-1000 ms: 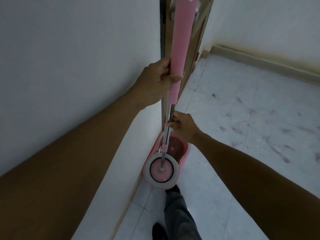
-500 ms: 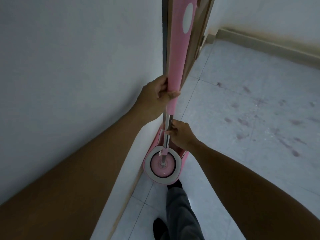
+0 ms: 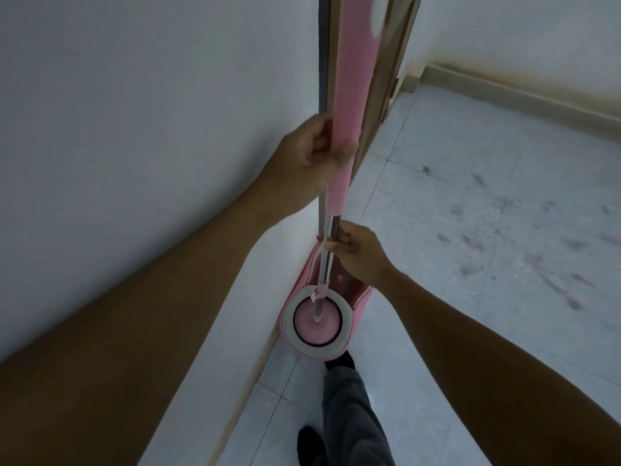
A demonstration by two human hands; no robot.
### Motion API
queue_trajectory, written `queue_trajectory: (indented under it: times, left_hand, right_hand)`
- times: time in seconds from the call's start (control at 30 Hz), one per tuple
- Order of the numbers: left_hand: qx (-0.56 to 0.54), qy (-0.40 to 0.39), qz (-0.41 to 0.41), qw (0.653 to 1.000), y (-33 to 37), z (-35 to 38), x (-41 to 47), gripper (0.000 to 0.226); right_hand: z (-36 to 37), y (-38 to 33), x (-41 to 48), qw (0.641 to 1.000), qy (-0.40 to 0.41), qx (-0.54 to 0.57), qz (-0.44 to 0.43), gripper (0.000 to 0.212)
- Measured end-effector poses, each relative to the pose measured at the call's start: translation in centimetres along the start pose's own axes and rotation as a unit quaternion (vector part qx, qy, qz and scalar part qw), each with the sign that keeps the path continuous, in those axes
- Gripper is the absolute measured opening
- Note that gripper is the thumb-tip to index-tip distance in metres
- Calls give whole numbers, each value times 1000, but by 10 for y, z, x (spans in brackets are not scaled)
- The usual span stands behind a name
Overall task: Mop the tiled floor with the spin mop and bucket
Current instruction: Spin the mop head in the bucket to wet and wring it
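Note:
A pink spin mop handle (image 3: 349, 105) stands almost upright in front of me. Its metal lower shaft (image 3: 325, 264) runs down into the round spinner of the pink and white bucket (image 3: 317, 321), which sits on the tiled floor against the wall. The mop head is down inside the spinner, showing only as a pink disc. My left hand (image 3: 312, 149) is closed around the pink grip. My right hand (image 3: 356, 250) grips the metal shaft lower down, just under the pink sleeve.
A white wall (image 3: 151, 146) runs along the left, ending at a wooden door frame (image 3: 386, 79). Pale floor tiles (image 3: 487, 230) with dark smudges spread to the right, bounded by a far skirting board (image 3: 521, 95). My grey trouser leg and dark sock (image 3: 346, 408) stand just before the bucket.
The handle dropped lower and came back up a little, with my left hand moving along with it. Both hands kept their hold.

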State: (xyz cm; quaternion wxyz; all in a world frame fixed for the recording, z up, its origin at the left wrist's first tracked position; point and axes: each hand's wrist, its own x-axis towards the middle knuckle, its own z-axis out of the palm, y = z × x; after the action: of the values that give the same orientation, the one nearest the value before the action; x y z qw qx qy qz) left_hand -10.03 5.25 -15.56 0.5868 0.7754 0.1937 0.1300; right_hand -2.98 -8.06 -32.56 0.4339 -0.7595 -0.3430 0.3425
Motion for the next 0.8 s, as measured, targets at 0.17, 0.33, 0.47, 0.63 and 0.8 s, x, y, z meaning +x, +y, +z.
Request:
queue_trajectory:
  times: [0.17, 0.33, 0.47, 0.63, 0.8]
  left_hand:
    - [1, 0, 70, 998, 70, -16, 21, 40]
    - [2, 4, 114, 994, 121, -36, 31, 40]
    - [7, 11, 100, 995, 130, -39, 35, 40]
    - [48, 9, 51, 997, 93, -23, 31, 45]
    - [87, 6, 37, 995, 72, -20, 33, 45]
  right_hand:
    - [-45, -52, 2, 997, -14, 42, -57, 15]
    - [-75, -100, 3, 992, -3, 66, -104, 32]
    - [-75, -111, 4, 987, 62, 44, -141, 28]
    - [-49, -76, 1, 992, 69, 2, -105, 13]
    - [-37, -54, 8, 993, 61, 3, -100, 13]
